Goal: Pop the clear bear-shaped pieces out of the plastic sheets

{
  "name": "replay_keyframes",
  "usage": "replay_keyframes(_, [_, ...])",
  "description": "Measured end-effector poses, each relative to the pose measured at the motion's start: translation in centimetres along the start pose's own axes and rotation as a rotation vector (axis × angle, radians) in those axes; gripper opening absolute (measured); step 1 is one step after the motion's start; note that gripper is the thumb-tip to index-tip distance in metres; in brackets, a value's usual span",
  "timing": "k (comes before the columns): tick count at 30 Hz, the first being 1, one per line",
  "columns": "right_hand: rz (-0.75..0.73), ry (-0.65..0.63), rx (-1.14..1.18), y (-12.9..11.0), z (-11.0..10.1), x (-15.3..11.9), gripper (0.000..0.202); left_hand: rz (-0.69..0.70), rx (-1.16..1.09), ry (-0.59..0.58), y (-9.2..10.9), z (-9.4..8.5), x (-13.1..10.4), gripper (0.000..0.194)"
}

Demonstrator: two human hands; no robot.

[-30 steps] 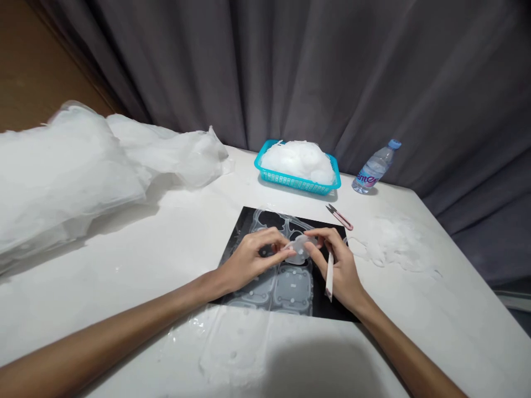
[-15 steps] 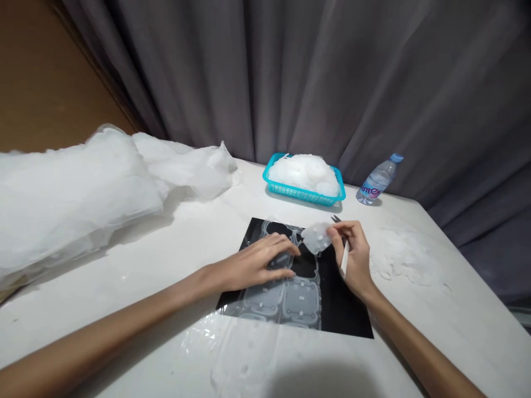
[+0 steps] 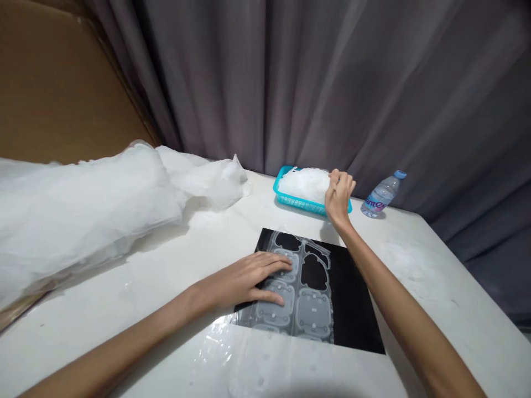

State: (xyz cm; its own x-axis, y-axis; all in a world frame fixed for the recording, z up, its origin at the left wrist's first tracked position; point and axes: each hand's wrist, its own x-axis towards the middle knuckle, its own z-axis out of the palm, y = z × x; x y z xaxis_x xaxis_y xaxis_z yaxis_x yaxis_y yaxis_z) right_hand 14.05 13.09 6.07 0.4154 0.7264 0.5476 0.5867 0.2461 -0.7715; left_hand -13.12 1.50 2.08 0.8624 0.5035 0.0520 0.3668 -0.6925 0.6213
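Observation:
My left hand (image 3: pixel 253 276) lies with fingers spread on a clear plastic sheet of rounded-square shapes (image 3: pixel 314 312), which rests over a black mat (image 3: pixel 357 309). Cut-out openings show black near the sheet's top. Over the right end of the turquoise basket (image 3: pixel 301 203), my right hand (image 3: pixel 340 193) is raised with its fingers curled together; what they hold is hidden. White fluffy material (image 3: pixel 305 183) heaps up in that basket.
A large bag of white material (image 3: pixel 91 204) covers the left of the white table (image 3: pixel 186 342). A water bottle (image 3: pixel 380 196) leans right of the basket. Behind are a grey curtain (image 3: pixel 307 83) and a cardboard panel (image 3: pixel 62 83).
My right hand has moved from beside the sheet up to the basket; the translucent piece and the pointed tool it held no longer show. My left hand stays on the sheet. The view has shifted slightly.

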Motion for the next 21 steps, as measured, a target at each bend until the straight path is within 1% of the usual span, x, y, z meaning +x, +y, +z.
replay_keyframes(2, [-0.035,-0.083,0.029,-0.3,-1.4,-4.1,0.047,0.026,-0.007,0.018,-0.2,0.0,-0.2,0.058])
replay_keyframes(4, [-0.043,-0.232,0.095,-0.5,-3.2,-8.4,0.059,0.049,-0.016,0.026,-0.4,0.1,-0.3,0.053])
replay_keyframes(5, [-0.016,-0.376,0.217,-0.6,-4.1,-10.4,0.06,0.055,-0.014,0.03,-0.5,0.1,-0.3,0.053])
replay_keyframes(6, [0.015,-0.493,0.315,-0.7,-5.1,-12.2,0.059,0.058,-0.009,0.037,-0.7,0.2,-0.3,0.054])
replay_keyframes(8, [0.014,-0.655,0.36,-1.0,-6.7,-14.9,0.051,0.056,0.01,0.058,-0.9,0.4,-0.4,0.06])
replay_keyframes(9, [0.007,-0.709,0.348,-1.2,-7.3,-15.7,0.045,0.053,0.021,0.067,-1.1,0.5,-0.4,0.062])
replay_keyframes(11, [-0.003,-0.793,0.3,-1.4,-8.1,-16.4,0.032,0.038,0.037,0.083,-1.3,0.9,-0.4,0.065])
replay_keyframes(13, [0.016,-0.871,0.272,-1.5,-8.4,-16.2,0.02,0.011,0.04,0.093,-1.5,1.1,-0.3,0.066])
replay_keyframes(15, [0.048,-0.945,0.261,-1.4,-8.4,-15.7,0.011,-0.013,0.035,0.077,-1.5,1.2,-0.2,0.067])
replay_keyframes(18, [0.072,-1.008,0.255,-1.2,-8.1,-15.0,0.013,-0.036,0.032,0.026,-1.2,1.1,0.1,0.067])
replay_keyframes(21, [0.018,-1.042,0.255,-1.5,-7.7,-14.6,0.012,-0.068,0.03,0.017,-0.9,1.0,0.3,0.067])
